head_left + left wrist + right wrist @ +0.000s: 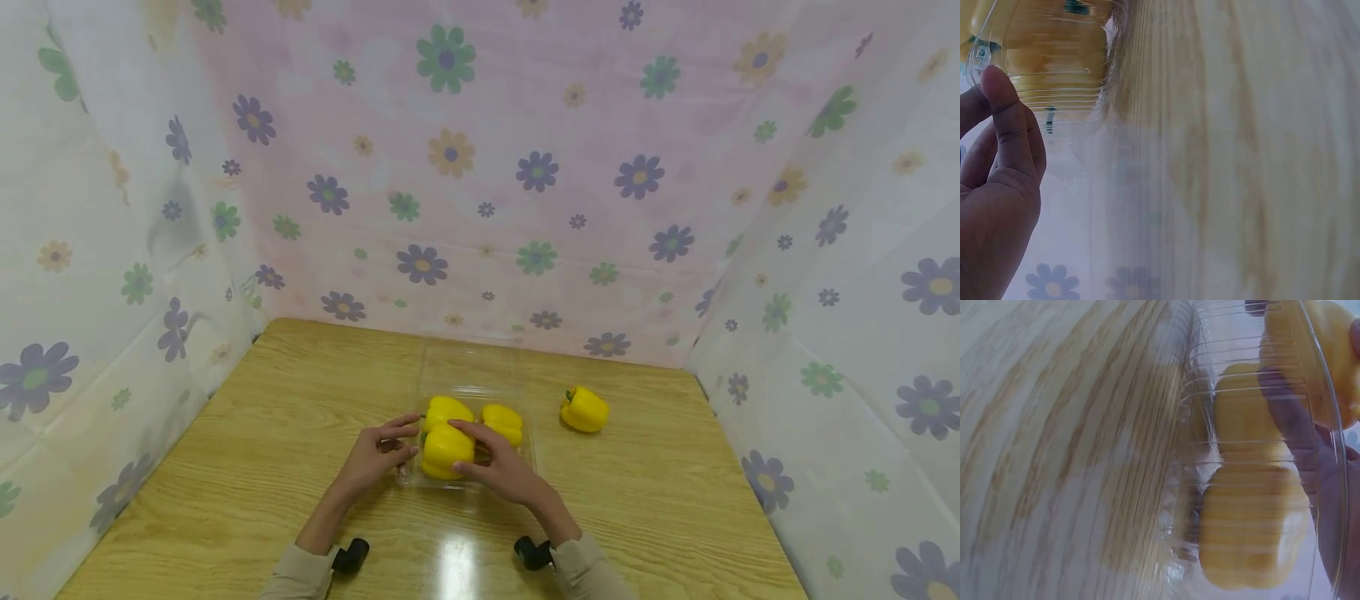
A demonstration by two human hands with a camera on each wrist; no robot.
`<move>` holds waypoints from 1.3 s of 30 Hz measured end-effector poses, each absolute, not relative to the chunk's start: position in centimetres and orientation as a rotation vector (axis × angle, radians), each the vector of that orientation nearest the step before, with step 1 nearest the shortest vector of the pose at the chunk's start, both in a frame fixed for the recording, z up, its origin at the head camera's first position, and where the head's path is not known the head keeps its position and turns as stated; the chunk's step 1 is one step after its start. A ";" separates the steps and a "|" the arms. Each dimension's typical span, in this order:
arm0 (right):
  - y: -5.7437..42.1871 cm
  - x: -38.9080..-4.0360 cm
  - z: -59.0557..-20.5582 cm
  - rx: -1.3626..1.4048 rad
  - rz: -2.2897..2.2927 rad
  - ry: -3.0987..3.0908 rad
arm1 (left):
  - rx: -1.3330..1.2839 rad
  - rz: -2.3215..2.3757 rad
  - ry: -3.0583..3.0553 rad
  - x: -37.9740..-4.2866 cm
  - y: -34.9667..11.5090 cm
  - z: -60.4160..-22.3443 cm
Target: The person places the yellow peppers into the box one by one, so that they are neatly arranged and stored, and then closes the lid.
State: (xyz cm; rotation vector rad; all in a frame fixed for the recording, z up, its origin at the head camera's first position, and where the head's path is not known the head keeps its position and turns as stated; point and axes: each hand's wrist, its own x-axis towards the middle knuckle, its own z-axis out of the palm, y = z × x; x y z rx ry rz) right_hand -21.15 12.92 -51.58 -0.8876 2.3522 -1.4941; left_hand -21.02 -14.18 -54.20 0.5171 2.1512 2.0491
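Note:
A clear plastic clamshell container (pixel 480 487) stands on the table with several yellow bell peppers in and over it. My right hand (pixel 506 471) grips the front-left bell pepper (pixel 446 454), with fingers over its top and thumb at its near side. Behind it lies another bell pepper (pixel 448 408), and a further bell pepper (pixel 502 423) sits at the right. My left hand (pixel 377 457) pinches the container's left rim; in the left wrist view its thumb presses that edge. The right wrist view shows peppers through the ribbed wall (pixel 1185 450).
The container's transparent lid (pixel 468 367) lies folded open toward the back. One loose yellow bell pepper (pixel 587 411) rests on the wooden table (pixel 660 500) to the right. Flower-patterned cloth (pixel 487 167) surrounds the table at the back and both sides.

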 end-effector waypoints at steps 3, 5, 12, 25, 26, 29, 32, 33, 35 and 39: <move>12.8 -21.3 -51.8 -0.899 -1.470 2.377 | 0.526 2.045 2.168 -21.1 -14.2 -54.3; 12.7 -21.3 -51.7 -0.892 -1.453 2.388 | 0.524 2.040 2.181 -21.1 -14.2 -54.4; 12.6 -21.3 -51.7 -0.877 -1.433 2.373 | 0.488 2.029 2.164 -21.1 -14.3 -54.4; 12.5 -21.6 -52.0 -0.858 -1.426 2.340 | 0.547 2.046 2.083 -21.2 -14.6 -54.5; 12.6 -21.6 -52.0 -0.861 -1.430 2.337 | 0.552 2.044 2.078 -21.2 -14.6 -54.5; 12.7 -21.6 -52.0 -0.866 -1.440 2.318 | 0.562 2.038 2.063 -21.3 -14.7 -54.6; 12.8 -21.6 -52.0 -0.874 -1.453 2.287 | 0.558 2.031 2.058 -21.3 -14.8 -54.6; 12.8 -21.7 -52.0 -0.880 -1.457 2.277 | 0.556 2.031 2.057 -21.3 -14.8 -54.6; 12.8 -21.7 -52.1 -0.888 -1.463 2.257 | 0.549 2.030 2.053 -21.3 -14.7 -54.5; 12.9 -21.8 -52.2 -0.908 -1.463 2.248 | 0.548 2.036 2.040 -21.2 -14.7 -54.4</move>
